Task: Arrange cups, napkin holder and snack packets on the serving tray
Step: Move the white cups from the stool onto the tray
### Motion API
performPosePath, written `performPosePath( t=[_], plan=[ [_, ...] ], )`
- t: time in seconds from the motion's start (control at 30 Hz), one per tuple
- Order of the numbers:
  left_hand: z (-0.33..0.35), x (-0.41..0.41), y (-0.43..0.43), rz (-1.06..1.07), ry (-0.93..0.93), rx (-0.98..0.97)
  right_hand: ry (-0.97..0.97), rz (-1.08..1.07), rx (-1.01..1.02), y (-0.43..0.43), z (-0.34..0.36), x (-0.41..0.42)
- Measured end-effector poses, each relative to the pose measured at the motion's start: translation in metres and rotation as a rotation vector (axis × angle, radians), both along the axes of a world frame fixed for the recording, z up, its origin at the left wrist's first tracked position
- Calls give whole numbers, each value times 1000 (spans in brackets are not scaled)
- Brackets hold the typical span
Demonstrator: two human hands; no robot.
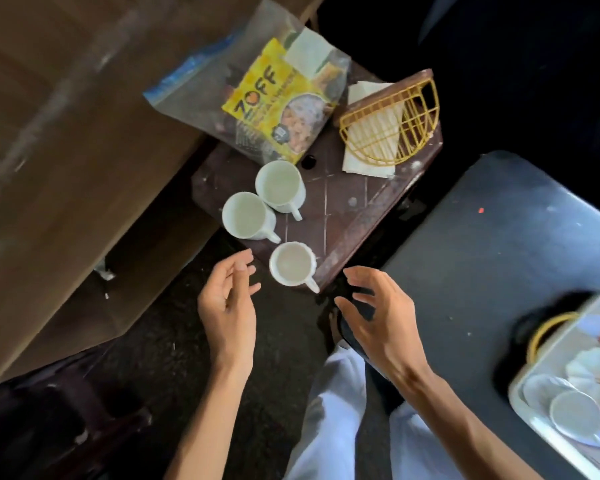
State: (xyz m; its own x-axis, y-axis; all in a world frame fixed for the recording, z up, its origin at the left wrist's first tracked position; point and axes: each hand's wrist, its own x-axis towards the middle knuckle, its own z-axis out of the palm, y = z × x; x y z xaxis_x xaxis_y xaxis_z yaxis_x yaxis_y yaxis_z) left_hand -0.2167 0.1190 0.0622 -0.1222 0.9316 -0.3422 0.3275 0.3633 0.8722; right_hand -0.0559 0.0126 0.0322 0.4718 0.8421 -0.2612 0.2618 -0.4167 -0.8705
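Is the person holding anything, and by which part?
Nothing is held. The left hand and right hand are open, either side of the nearest cup, not touching it.

Scuffed brown stool (pixel 343 209); dark grey table (pixel 499 237) right; brown panel (pixel 66 150) left

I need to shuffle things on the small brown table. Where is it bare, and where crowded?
Bare: the strip of brown table bordered by the cups, the napkin holder and its right edge; also the dark tabletop beside it. Crowded: the far end, where the snack bag and holder sit close.
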Motion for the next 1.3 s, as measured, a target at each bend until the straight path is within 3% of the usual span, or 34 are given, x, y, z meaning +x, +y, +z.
performPosePath(
  t=[0.33,0.87,1.07,1.3],
  plan=[
    [-21,7,11,32,-133,-154,57,37,-2,28,-8,-29],
    [-22,20,6,-29,-3,-145,2,-13,-14,24,-13,-39],
    [-12,36,-12,-60,-55,-161,-18,-126,49,1,-6,-18],
    [2,82,-50,-252,-125,-162,-6,-272,62,-56,11,26]
  ],
)
